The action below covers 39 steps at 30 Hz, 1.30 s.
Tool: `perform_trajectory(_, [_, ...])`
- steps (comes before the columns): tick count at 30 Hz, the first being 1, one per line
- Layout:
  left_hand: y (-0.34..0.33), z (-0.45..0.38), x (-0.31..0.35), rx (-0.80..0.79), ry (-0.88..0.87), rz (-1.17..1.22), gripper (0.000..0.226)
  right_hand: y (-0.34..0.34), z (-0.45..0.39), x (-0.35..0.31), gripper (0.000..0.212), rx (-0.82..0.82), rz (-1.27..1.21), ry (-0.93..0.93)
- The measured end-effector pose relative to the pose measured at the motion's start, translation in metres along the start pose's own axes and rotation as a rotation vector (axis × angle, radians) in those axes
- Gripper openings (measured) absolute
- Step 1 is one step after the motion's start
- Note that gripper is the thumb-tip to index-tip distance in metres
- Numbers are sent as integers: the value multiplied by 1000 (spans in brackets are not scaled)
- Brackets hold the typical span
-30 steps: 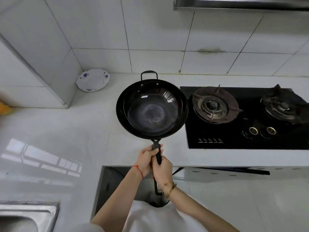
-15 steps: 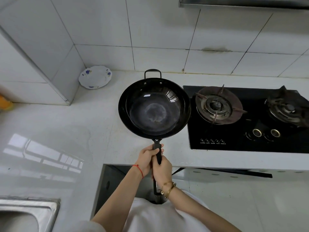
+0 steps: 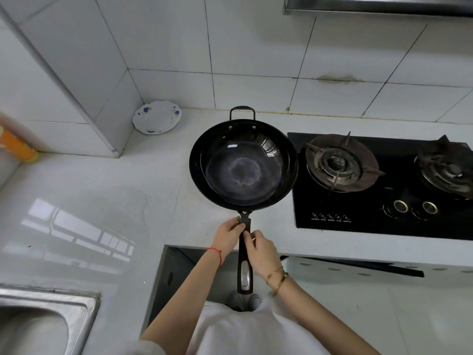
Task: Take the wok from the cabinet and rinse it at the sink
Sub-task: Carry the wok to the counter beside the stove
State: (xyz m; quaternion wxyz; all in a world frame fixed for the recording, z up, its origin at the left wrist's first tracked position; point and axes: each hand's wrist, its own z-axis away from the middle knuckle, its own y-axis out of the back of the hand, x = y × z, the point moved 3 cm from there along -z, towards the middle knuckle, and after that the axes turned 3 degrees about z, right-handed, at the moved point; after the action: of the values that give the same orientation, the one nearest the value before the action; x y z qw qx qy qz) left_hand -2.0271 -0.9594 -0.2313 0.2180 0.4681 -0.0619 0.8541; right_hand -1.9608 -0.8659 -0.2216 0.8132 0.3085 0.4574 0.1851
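A steel sink [image 3: 46,319] sits at the far left corner of the white desk [image 3: 107,201], with an orange bottle [image 3: 18,147] against the tiled wall and a flowered plate [image 3: 157,117] tucked into the corner. At centre, a person holds a black wok [image 3: 243,165] over the desk, just beside the black gas hob [image 3: 384,201]. The left hand [image 3: 227,235], a red string at the wrist, curls its fingers [image 3: 238,226] round the upper part of the long handle. The right hand [image 3: 261,252], with gold bangles, pinches the handle just below it, fingers bent and closed on the grip. Both forearms reach forward and up from the body, converging on the handle. The wok's open bowl faces up; its long axis runs straight away from the person, loop handle toward the wall, long handle toward the white shirt above the open cabinet [image 3: 179,272].
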Motion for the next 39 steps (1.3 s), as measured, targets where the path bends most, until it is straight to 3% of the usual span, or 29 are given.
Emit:
perform_trajectory(9, [29,29,-1,257,-360,-602,46,39,0,25,53,242,375,288])
perform_trajectory(14, [32,51,-2,364,-407,-818,46,43,13,34,62,298,424,307])
perform_trajectory(30, [21,75,-8,539,-361,-801,44,60,25,58,67,199,447,349])
perform_trajectory(36, [18,70,0,538,-384,-782,44,61,17,44,54,183,339,390])
perform_trajectory(39, [20,57,-1,472,-345,-634,43,55,10,32,40,144,234,333])
